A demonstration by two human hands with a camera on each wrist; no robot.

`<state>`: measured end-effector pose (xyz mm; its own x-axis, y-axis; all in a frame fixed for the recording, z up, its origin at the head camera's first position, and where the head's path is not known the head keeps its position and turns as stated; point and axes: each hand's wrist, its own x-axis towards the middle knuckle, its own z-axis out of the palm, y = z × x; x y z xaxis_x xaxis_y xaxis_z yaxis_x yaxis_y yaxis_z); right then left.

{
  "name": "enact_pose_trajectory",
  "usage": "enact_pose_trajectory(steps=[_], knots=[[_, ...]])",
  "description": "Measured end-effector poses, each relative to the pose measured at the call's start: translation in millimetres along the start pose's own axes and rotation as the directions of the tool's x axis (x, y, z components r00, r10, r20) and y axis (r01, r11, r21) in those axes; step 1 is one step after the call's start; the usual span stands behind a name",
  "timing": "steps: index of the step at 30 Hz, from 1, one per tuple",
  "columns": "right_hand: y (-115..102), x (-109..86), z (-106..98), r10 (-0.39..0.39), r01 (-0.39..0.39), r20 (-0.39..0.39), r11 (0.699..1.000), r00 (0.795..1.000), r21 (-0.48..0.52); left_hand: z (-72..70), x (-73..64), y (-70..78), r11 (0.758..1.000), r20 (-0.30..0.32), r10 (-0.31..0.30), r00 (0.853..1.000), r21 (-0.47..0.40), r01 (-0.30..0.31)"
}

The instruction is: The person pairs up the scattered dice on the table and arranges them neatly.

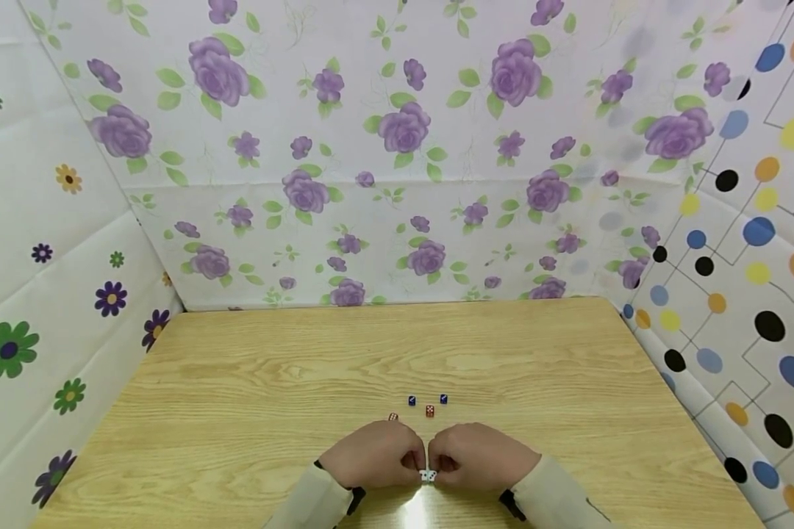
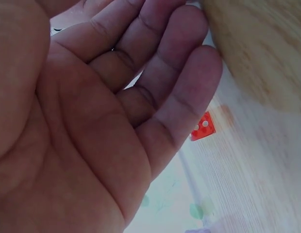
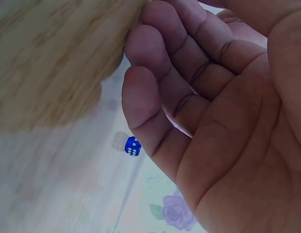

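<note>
Two small white dice (image 1: 428, 476) sit side by side between the hands, near the front of the wooden table. My left hand (image 1: 378, 454) pinches the left one with thumb and forefinger. From the other side, my right hand (image 1: 484, 455) pinches the right one, and the knuckles of both hands nearly meet. Both wrist views show curled fingers, but the pinched dice are hidden there. A red die (image 1: 393, 417) lies just beyond the left hand, its red face (image 2: 204, 127) partly covered by the little finger in the left wrist view.
Past the hands lie another red die (image 1: 430, 411) and two blue dice, one to the left (image 1: 412, 400) and one to the right (image 1: 444, 399). The wood-grain table (image 1: 271, 367) is bordered by a flowered sheet (image 1: 370, 220) behind and patterned sheets at both sides.
</note>
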<state>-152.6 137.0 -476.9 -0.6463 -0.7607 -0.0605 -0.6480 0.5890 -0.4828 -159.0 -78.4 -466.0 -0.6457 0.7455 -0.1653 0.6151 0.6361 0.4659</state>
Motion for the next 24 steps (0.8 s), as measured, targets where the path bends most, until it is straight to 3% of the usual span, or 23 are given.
enact_pose_trajectory(steps=[24], knots=[[-2.2,-0.3,-0.6,0.004,-0.004,0.005,1.000,1.000,-0.014,1.2,0.4,1.7,1.000,-0.007,-0.006,1.000,-0.007,0.006]])
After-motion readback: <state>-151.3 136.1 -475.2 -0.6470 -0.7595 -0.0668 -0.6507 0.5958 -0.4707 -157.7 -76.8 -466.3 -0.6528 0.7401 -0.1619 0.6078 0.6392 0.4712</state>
